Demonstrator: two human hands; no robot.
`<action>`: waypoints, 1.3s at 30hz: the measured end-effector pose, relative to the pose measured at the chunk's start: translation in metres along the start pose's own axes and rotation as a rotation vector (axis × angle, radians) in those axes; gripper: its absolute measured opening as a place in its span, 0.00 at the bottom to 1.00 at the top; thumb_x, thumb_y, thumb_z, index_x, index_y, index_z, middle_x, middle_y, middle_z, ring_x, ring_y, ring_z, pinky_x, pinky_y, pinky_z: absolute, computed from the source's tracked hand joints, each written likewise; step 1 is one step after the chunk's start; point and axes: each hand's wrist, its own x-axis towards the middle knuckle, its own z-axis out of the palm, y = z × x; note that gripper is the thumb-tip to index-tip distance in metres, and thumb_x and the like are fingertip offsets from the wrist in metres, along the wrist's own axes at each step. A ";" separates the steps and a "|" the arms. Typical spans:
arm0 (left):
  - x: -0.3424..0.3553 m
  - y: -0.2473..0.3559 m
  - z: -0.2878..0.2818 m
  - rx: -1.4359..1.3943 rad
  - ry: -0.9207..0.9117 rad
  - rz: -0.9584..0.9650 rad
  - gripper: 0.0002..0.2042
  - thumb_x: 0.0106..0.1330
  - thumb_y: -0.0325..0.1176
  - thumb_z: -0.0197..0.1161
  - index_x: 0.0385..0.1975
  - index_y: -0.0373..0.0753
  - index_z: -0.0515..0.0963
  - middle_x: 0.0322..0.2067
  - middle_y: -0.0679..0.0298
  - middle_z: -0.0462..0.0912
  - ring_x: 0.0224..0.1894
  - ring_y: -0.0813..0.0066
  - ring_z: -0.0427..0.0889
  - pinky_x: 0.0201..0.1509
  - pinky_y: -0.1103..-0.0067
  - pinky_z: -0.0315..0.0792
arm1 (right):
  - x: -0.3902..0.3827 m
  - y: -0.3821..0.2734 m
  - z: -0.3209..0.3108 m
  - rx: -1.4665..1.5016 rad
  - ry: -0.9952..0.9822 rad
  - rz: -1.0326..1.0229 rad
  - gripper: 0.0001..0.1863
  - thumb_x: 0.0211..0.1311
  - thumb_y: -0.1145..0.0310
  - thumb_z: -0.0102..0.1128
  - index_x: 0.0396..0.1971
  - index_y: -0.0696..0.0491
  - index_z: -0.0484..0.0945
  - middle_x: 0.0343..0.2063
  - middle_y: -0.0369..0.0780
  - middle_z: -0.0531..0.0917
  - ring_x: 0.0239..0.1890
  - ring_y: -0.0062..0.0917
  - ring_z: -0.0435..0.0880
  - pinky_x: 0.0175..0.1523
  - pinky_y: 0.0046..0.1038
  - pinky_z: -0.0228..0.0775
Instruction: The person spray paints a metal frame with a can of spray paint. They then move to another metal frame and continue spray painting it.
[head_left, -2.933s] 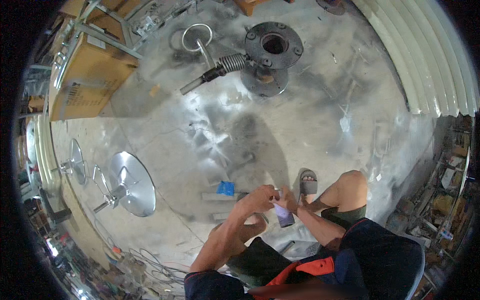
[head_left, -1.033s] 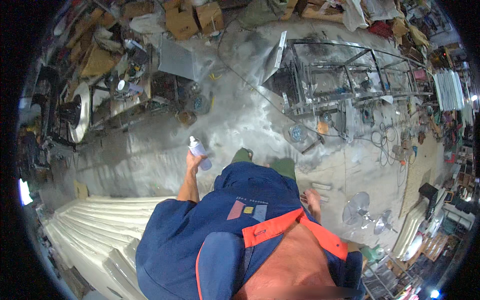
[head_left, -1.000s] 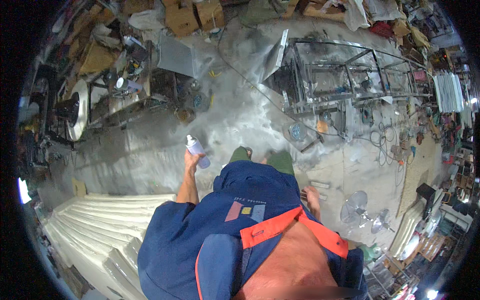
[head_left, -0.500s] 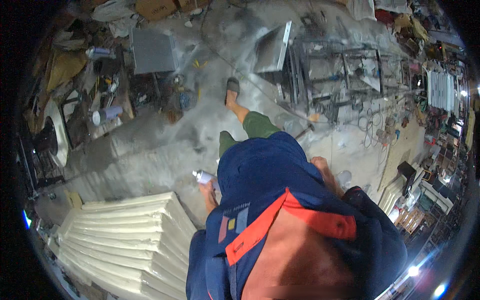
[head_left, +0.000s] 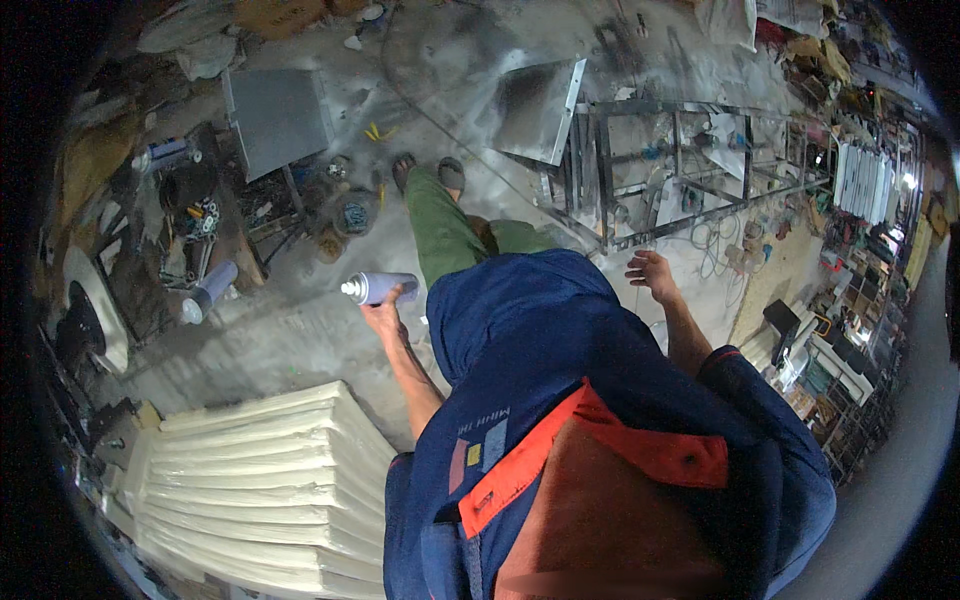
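Note:
My left hand (head_left: 383,318) is wrapped round a pale purple spray can (head_left: 385,288) with a white top, held out to the left of my body. The can lies on its side in my grip, its white end pointing left. My right hand (head_left: 650,272) is out at my right side, holding nothing, its fingers apart and slightly bent. Nearest to it is the dark metal frame (head_left: 604,180) on the floor ahead. Another pale can (head_left: 210,292) lies by a pile of small parts at the left.
A stack of long cream pieces (head_left: 240,480) stands at the near left. Ahead are a grey panel (head_left: 280,122), a tilted metal panel (head_left: 540,108) and a small bucket (head_left: 355,215). A hose (head_left: 425,115) crosses the floor. White slats (head_left: 865,180) stand at far right.
My left hand has moved forward and left with the spray can. My right hand has moved forward, its fingers spreading. Both feet now show close together, where only one showed before.

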 end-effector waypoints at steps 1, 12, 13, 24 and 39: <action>0.011 0.009 0.002 -0.023 0.008 -0.013 0.37 0.46 0.22 0.83 0.60 0.37 0.75 0.50 0.59 0.85 0.49 0.64 0.84 0.55 0.63 0.80 | 0.001 -0.004 0.010 -0.066 0.028 0.053 0.34 0.69 0.55 0.69 0.69 0.56 0.71 0.47 0.45 0.88 0.42 0.39 0.93 0.44 0.41 0.86; 0.081 0.043 -0.025 0.118 -0.144 -0.152 0.32 0.51 0.21 0.74 0.60 0.40 0.74 0.38 0.65 0.84 0.32 0.73 0.82 0.32 0.76 0.75 | 0.005 -0.097 0.100 0.034 0.124 0.128 0.36 0.70 0.51 0.69 0.67 0.59 0.71 0.46 0.46 0.88 0.41 0.39 0.93 0.44 0.40 0.85; 0.083 0.067 -0.021 0.235 -0.126 -0.175 0.32 0.51 0.21 0.74 0.60 0.40 0.73 0.38 0.65 0.84 0.31 0.73 0.81 0.31 0.76 0.74 | 0.006 -0.109 0.111 0.016 0.124 0.174 0.35 0.72 0.51 0.67 0.67 0.60 0.71 0.47 0.47 0.88 0.42 0.40 0.92 0.45 0.41 0.86; 0.300 0.439 0.129 0.323 -0.054 0.480 0.42 0.45 0.26 0.85 0.64 0.30 0.73 0.58 0.52 0.84 0.59 0.59 0.83 0.68 0.64 0.73 | 0.110 -0.100 0.220 0.223 -0.026 0.312 0.25 0.74 0.49 0.60 0.58 0.54 0.78 0.46 0.45 0.88 0.41 0.43 0.91 0.44 0.49 0.85; 0.049 1.046 0.493 -0.138 -0.606 1.394 0.40 0.56 0.21 0.82 0.69 0.31 0.65 0.63 0.51 0.77 0.62 0.60 0.80 0.67 0.66 0.78 | 0.225 -0.191 0.252 0.402 0.098 0.173 0.20 0.74 0.56 0.59 0.54 0.55 0.77 0.42 0.48 0.87 0.36 0.47 0.92 0.36 0.50 0.87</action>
